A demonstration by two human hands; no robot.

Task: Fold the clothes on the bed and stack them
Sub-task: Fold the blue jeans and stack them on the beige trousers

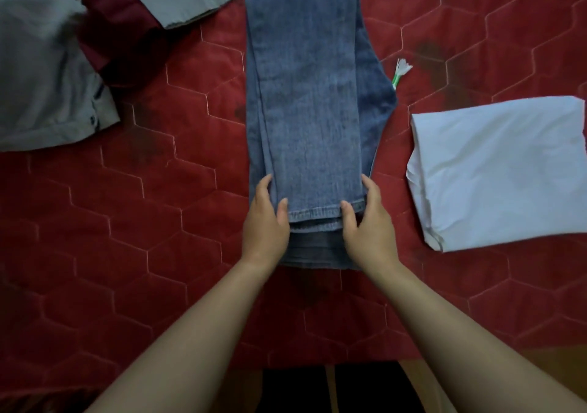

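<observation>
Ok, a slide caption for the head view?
Left hand and right hand hold the jeans by the hem on the red bed; folded white cloth right, grey clothes left.

jeans: blue denim, matt, coarse weave, faded in places, stitched hem.
bedspread: red quilted cloth, matt, pale stitching in hexagons.
white garment: thin smooth cloth, softly creased.
grey shirt: matt woven cloth, small dark buttons.
maroon garment: dark matt cloth.
small green-and-white item: material unclear.
</observation>
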